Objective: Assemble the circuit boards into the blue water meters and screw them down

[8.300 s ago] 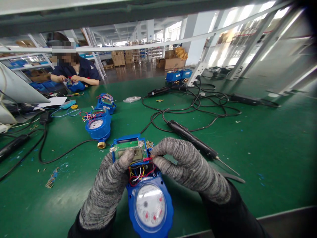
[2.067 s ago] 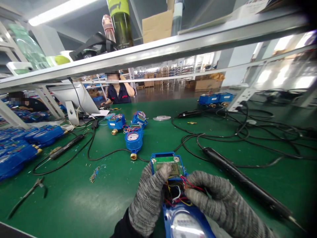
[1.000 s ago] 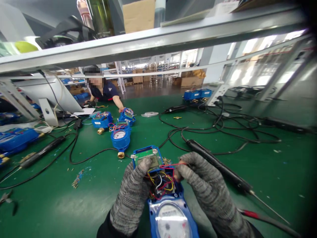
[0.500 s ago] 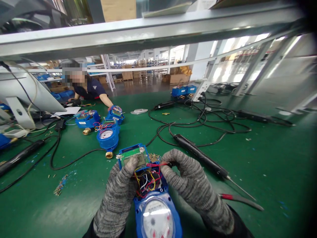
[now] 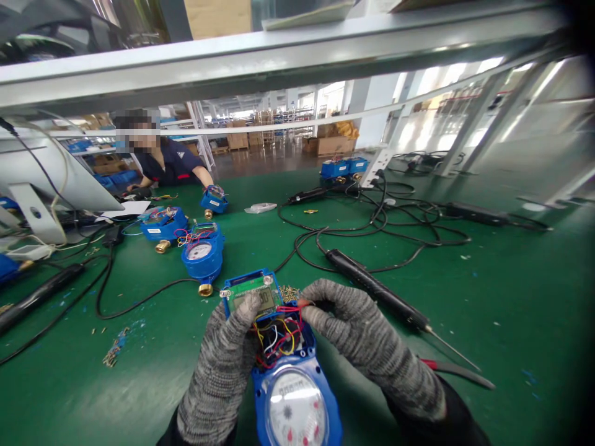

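Note:
A blue water meter with a round clear dial lies before me, its wiring compartment open and full of red, yellow and white wires. My left hand, in a grey knitted glove, grips a green circuit board with a display in a blue frame, thumb on its face. Beside it my right hand, gloved with bare fingertips, pinches red wires that run to the board's right edge. Part of the right fingers is hidden. Small brass screws lie in a heap behind the meter.
Further water meters stand to the front left, and a co-worker's hand reaches to one. On the right lie a black electric screwdriver, red-handled pliers and tangled black cables. A metal shelf beam crosses above.
The co-worker's meter has moved back, away from the other meters. My right fingers have shifted slightly on the red wires; my left hand stays on the board.

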The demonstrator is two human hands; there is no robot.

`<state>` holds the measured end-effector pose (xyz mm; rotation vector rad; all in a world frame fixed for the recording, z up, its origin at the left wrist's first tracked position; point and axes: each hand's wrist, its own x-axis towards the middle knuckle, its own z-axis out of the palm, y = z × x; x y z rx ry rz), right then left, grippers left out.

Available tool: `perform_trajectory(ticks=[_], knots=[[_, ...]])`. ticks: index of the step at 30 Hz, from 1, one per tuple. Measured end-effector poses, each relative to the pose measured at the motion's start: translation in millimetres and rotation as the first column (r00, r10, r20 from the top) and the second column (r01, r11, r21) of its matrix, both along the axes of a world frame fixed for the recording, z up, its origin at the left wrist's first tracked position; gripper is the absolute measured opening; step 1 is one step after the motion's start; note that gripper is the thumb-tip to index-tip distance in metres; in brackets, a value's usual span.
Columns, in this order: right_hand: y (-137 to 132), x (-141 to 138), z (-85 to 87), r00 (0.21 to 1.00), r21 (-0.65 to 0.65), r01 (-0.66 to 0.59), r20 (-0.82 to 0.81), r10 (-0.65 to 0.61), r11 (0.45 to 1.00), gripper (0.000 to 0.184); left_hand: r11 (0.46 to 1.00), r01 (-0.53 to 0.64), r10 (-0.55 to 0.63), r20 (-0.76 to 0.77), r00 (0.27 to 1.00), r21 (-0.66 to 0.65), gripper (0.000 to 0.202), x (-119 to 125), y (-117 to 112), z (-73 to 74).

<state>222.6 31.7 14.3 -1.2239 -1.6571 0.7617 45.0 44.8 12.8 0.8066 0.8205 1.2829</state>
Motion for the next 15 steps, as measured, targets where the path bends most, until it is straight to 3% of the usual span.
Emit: perform_trajectory(ticks=[7,11,15], knots=[[1.1,12.5,-3.9,0.997,-0.072,-0.053,-0.057,0.049,0.996,0.010,0.998,-0.035,0.038,-0.064,0.997,0.047,0.021,-3.4,-0.8,-0.6],[3.5,20.9,-5.8,0.985,-0.108,-0.145,-0.110,0.133,0.984,0.013,0.998,0.057,-0.057,-0.001,0.998,0.015,0.029,-2.3,2.9,-3.3],[3.1,22.6,2.1,0.946,-0.167,-0.270,-0.231,0.229,0.948,0.014,0.999,0.046,-0.046,0.011,0.999,-0.003,0.028,-2.1,4.0,-7.7]])
